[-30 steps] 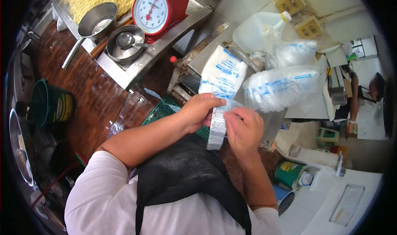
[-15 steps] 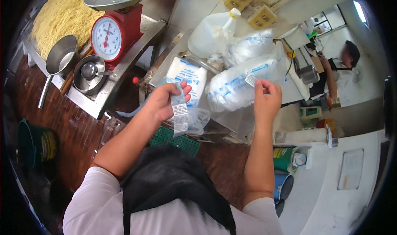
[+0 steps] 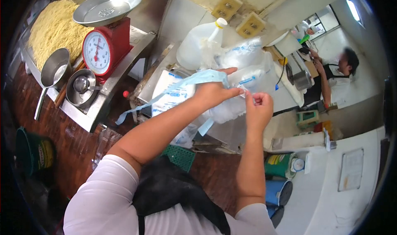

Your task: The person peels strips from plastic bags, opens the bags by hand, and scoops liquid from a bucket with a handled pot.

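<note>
I pinch the clear plastic bag (image 3: 244,88) with both hands: left hand (image 3: 215,93) and right hand (image 3: 258,107) fingertips closed on its mouth at my twelve o'clock; rubbing gently should part the layers without tearing.

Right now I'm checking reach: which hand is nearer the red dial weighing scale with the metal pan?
Left. The left hand holds a light-blue plastic strip, right of the scale; the right hand pinches further right.
</note>
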{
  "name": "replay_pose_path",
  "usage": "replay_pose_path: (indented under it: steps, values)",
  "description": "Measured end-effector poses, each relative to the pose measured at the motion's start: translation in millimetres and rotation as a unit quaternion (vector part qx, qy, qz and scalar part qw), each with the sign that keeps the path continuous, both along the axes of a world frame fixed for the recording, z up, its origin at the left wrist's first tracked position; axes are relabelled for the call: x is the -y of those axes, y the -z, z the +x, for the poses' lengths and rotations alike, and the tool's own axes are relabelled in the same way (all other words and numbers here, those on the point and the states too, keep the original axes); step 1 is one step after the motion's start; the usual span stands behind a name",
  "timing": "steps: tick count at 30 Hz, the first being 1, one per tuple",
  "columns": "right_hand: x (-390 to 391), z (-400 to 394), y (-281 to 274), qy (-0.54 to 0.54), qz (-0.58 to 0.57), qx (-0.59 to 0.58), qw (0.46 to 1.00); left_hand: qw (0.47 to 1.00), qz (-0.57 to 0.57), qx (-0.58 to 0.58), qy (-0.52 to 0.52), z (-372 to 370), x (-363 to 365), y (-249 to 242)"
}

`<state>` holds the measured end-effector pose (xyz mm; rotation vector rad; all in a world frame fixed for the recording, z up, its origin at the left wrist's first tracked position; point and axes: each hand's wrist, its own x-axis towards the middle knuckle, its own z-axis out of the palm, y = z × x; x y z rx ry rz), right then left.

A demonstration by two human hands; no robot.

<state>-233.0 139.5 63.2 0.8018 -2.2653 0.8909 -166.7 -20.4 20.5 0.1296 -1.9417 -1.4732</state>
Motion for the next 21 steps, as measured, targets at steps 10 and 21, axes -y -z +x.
replay_pose_path:
  steps: [10,21]
  values:
    - [-17,-12,-8,-0.044,-0.016,0.016,0.999,0.991,0.011,0.11,0.077,-42,4,8]
    - [-28,-9,5,-0.023,0.077,0.035,0.996,0.981,0.07,0.154,0.092,-40,6,12]
